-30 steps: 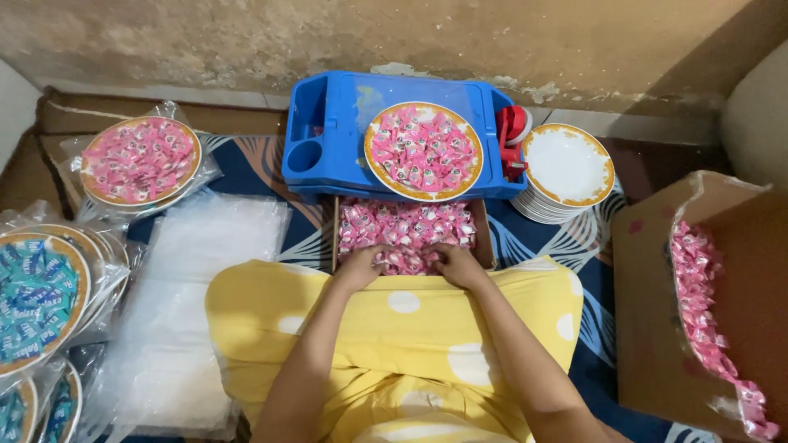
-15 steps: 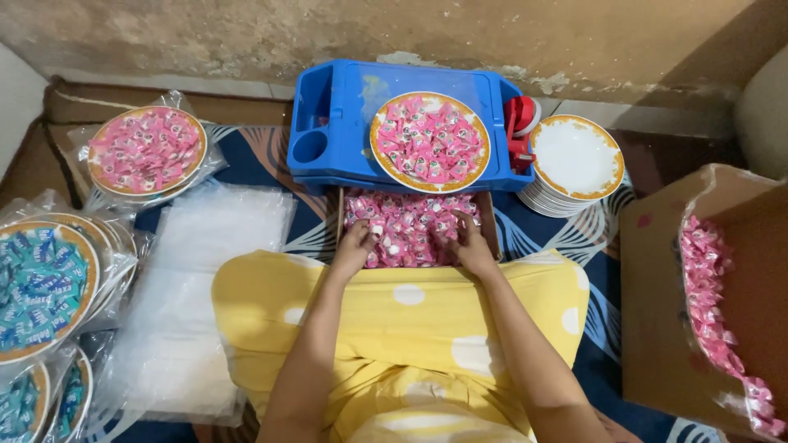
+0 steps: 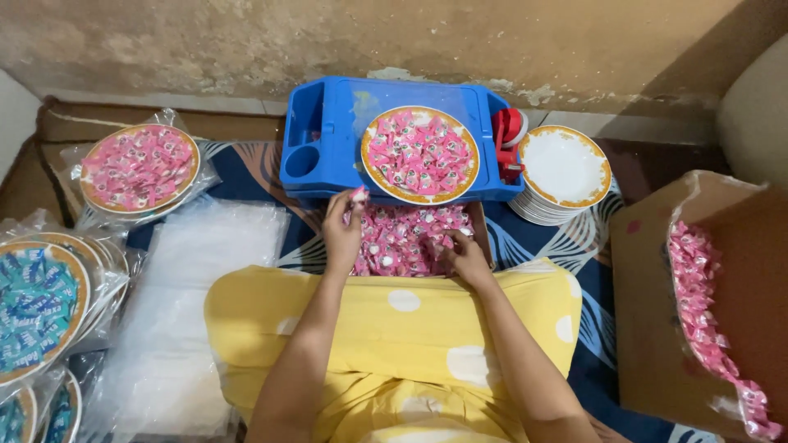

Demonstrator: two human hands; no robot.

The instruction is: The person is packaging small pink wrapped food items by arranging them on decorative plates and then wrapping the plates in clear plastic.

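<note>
A small cardboard box (image 3: 483,238) in front of my lap holds a heap of pink wrapped candies (image 3: 402,238). My left hand (image 3: 341,226) is lifted over the box's left edge and pinches one pink candy (image 3: 359,194) at its fingertips. My right hand (image 3: 465,254) rests on the candies at the right side of the box, fingers curled into them. Just beyond stands a blue plastic tray (image 3: 328,123) carrying a gold-rimmed plate (image 3: 420,153) filled with pink candies.
A stack of white plates (image 3: 565,168) sits right of the tray beside a red tape dispenser (image 3: 509,135). A large carton (image 3: 698,303) with pink candies lies at right. Wrapped plates of pink candies (image 3: 139,166) and blue candies (image 3: 37,303), plus clear bags (image 3: 197,303), lie left.
My left hand has risen from the candy heap toward the blue tray with one candy pinched. My right hand stayed on the candies, shifting slightly.
</note>
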